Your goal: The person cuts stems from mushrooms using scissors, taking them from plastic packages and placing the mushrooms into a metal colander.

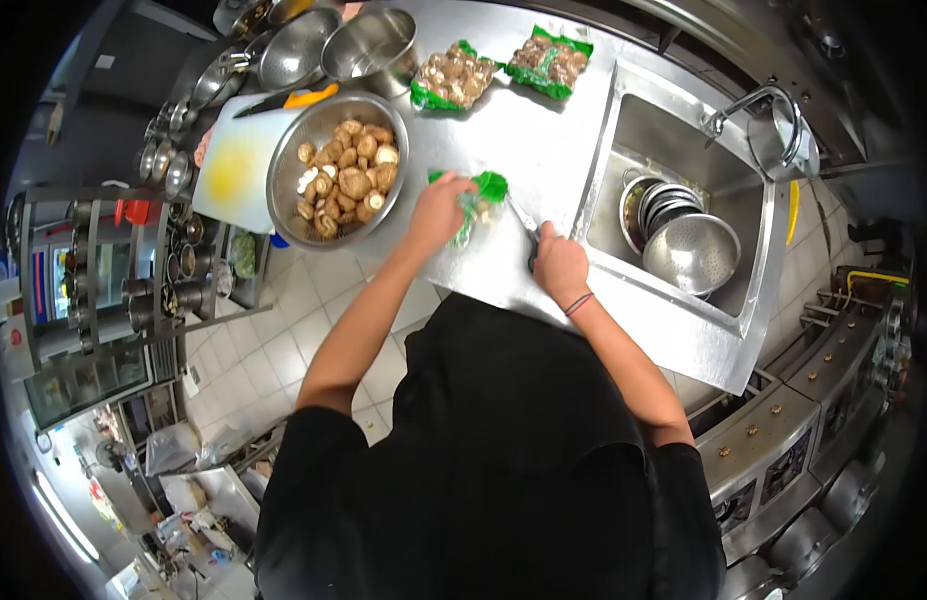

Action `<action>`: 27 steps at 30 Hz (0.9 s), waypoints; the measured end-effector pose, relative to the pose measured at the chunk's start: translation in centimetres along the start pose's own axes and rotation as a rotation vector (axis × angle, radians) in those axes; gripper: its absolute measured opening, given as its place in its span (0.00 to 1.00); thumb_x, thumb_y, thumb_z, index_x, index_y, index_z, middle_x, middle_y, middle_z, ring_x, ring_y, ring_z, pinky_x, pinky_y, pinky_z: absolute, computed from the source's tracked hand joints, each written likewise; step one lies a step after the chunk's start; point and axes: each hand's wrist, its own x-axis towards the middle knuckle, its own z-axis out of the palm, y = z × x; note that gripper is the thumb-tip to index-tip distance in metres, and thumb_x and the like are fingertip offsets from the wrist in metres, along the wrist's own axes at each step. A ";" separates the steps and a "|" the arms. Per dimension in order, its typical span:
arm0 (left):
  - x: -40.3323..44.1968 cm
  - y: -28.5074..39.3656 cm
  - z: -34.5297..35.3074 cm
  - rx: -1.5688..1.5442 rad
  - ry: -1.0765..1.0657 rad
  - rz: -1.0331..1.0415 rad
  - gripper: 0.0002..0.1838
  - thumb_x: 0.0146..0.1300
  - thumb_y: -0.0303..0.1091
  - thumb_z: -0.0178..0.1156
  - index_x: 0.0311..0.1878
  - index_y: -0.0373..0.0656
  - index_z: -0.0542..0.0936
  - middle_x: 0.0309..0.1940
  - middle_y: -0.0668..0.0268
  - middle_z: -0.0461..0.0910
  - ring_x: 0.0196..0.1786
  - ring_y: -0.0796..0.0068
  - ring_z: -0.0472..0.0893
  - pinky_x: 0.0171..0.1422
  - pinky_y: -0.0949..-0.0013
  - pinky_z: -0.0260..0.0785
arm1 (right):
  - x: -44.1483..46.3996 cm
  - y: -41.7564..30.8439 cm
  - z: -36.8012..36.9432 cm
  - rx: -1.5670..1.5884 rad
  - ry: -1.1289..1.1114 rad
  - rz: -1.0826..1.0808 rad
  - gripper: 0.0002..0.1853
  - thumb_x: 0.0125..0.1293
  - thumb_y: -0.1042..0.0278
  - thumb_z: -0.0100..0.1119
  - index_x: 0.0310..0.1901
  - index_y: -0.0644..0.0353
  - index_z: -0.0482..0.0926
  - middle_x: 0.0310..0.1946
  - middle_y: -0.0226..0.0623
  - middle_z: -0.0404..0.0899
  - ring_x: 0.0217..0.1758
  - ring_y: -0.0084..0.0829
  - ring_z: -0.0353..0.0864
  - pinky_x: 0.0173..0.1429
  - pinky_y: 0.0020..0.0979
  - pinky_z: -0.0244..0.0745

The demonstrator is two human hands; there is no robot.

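Observation:
My left hand is closed on a clear plastic bag with green print, held low over the steel counter. The bag looks crumpled and mostly flat; what it holds, if anything, I cannot make out. In my right hand is a pair of scissors with black handles, the blades pointing up and left toward the bag. A perforated steel bowl full of brown mushrooms stands left of my left hand. Two packs of mushrooms in green-printed plastic, one nearer and one farther right, lie at the back.
Right of the counter, a sink holds a colander and stacked bowls, under a faucet. A white cutting board lies left of the mushrooms. A deep steel pot stands behind.

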 end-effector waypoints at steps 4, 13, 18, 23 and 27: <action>-3.1 2.4 -4.5 -0.273 0.014 -0.087 0.25 0.43 0.12 0.52 0.47 0.41 0.81 0.49 0.53 0.80 0.51 0.48 0.79 0.56 0.57 0.71 | 1.3 -2.1 0.4 -0.083 0.013 -0.115 0.08 0.61 0.73 0.53 0.42 0.59 0.68 0.21 0.40 0.81 0.26 0.41 0.84 0.28 0.39 0.78; -4.6 1.8 -4.7 -0.415 0.149 -0.098 0.19 0.46 0.12 0.55 0.43 0.39 0.79 0.45 0.54 0.79 0.45 0.50 0.80 0.47 0.58 0.71 | 3.1 -4.2 -2.9 -0.152 -0.211 -0.265 0.10 0.56 0.75 0.57 0.41 0.65 0.80 0.26 0.48 0.82 0.30 0.45 0.84 0.35 0.42 0.80; -2.3 0.4 -5.8 -0.468 0.135 -0.056 0.17 0.45 0.12 0.54 0.40 0.36 0.80 0.39 0.58 0.77 0.37 0.58 0.79 0.38 0.64 0.70 | 2.3 -6.7 -7.3 0.706 0.108 0.011 0.35 0.52 0.75 0.70 0.64 0.61 0.68 0.54 0.52 0.78 0.50 0.48 0.83 0.42 0.38 0.82; 3.0 2.7 -4.7 -0.651 -0.187 0.072 0.19 0.52 0.12 0.55 0.48 0.36 0.79 0.40 0.59 0.79 0.28 0.70 0.77 0.35 0.69 0.69 | 4.6 -7.3 -9.9 0.778 0.196 -0.125 0.48 0.46 0.74 0.76 0.70 0.54 0.59 0.70 0.45 0.60 0.68 0.44 0.69 0.64 0.35 0.71; 9.0 5.1 -4.5 -0.899 -0.415 0.105 0.22 0.62 0.16 0.56 0.60 0.35 0.74 0.44 0.60 0.82 0.38 0.78 0.81 0.38 0.77 0.70 | 8.2 -3.1 -11.5 0.882 0.398 0.019 0.22 0.51 0.78 0.66 0.51 0.62 0.77 0.43 0.45 0.81 0.47 0.39 0.81 0.53 0.30 0.73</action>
